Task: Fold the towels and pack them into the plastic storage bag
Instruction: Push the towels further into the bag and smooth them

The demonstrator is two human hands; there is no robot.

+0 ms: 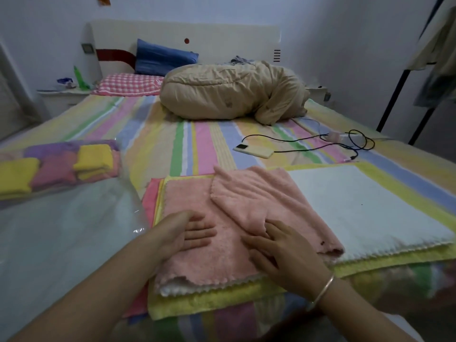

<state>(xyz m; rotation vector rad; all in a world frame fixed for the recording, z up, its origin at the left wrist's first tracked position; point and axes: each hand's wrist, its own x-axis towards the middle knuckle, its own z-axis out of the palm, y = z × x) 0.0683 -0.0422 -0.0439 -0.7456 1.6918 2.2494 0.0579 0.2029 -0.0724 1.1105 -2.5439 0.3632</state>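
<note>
left hand (191,234) flat, fingers straight, pressing the pink towel (187,196), right hand (286,253) just beside, fingers spread on its folded-over flap, white towel (357,206) beneath, plastic storage bag (61,230) holding folded towels (93,157) beyond the left hand

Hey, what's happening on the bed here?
A person is folding a fuzzy pink towel lying on a stack of flat towels on the striped bed. The left hand presses flat on it; the right hand rests on the folded-over half. The clear plastic storage bag, at the left, already holds folded yellow, pink and purple towels.
</note>
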